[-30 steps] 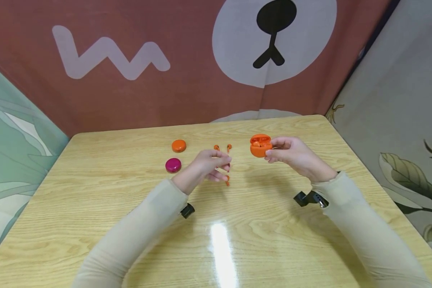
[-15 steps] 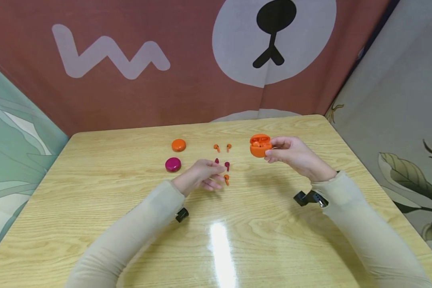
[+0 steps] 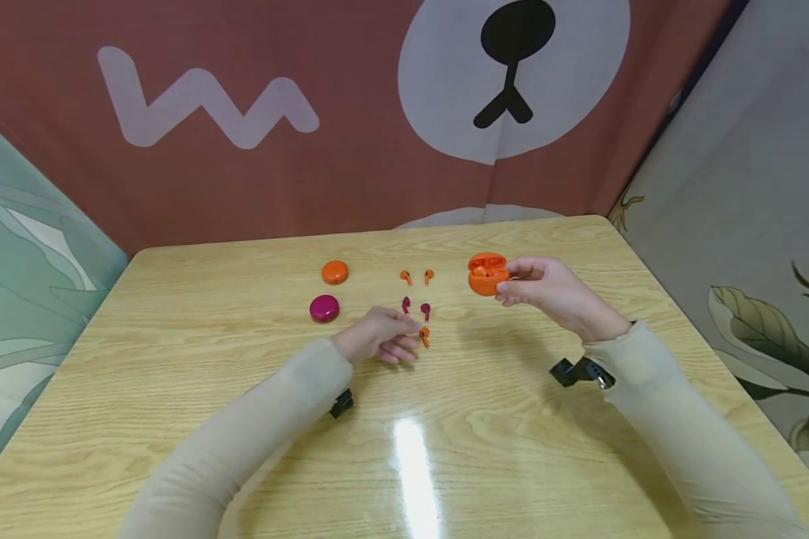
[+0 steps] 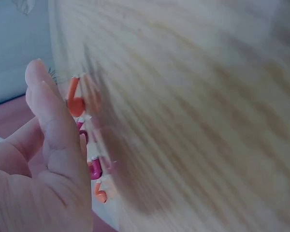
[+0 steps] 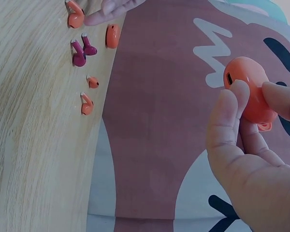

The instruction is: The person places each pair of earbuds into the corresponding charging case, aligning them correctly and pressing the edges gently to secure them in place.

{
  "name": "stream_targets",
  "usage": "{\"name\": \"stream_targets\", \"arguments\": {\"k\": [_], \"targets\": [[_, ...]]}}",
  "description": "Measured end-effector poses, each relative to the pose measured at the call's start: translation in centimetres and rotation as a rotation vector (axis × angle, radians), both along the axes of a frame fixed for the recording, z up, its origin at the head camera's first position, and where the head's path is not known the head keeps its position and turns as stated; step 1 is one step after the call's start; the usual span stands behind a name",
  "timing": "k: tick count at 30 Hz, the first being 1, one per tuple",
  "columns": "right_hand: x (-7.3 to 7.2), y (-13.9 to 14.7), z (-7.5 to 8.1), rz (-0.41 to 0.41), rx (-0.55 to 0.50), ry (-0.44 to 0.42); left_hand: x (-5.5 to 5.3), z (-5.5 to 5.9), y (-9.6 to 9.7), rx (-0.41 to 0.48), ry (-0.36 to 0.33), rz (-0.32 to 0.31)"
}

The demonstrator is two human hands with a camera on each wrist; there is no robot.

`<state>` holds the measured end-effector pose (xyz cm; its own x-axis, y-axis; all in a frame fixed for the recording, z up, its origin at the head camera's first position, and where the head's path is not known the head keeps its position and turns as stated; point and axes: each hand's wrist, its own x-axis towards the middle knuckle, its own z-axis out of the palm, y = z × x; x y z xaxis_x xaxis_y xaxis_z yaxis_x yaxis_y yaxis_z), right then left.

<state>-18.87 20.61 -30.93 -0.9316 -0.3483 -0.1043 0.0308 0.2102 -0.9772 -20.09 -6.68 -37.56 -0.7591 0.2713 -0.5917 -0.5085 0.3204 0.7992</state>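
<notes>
My right hand [image 3: 546, 292] holds an orange earbud case [image 3: 487, 283] by its right side, raised above the table with its lid up; an orange shape shows inside, too small to tell. In the right wrist view the case [image 5: 246, 87] is pinched between thumb and fingers. My left hand [image 3: 386, 335] is low over the table, fingertips beside the nearest orange earbud [image 3: 425, 337]; whether they touch it I cannot tell. Just beyond lie two magenta earbuds [image 3: 425, 311], and farther back two orange earbuds [image 3: 428, 276]. In the left wrist view, the nearest orange earbud [image 4: 76, 105] shows past the fingers.
Left of the earbuds, a closed orange case [image 3: 335, 272] and a closed magenta case [image 3: 324, 308] lie on the wooden table [image 3: 175, 374]. Behind the table's far edge hangs a brown curtain [image 3: 350, 180] with a bear's face.
My left hand has drawn back toward me and slightly left, from over the magenta earbuds to the nearest orange one, uncovering the others. The right hand and its case have hardly moved.
</notes>
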Motion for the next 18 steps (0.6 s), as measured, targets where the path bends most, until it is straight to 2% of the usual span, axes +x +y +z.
{"name": "stream_targets", "arguments": {"k": [18], "targets": [[0.0, 0.1, 0.1, -0.007, 0.002, -0.001, -0.4, -0.7, 1.1, -0.056, 0.014, -0.004]]}}
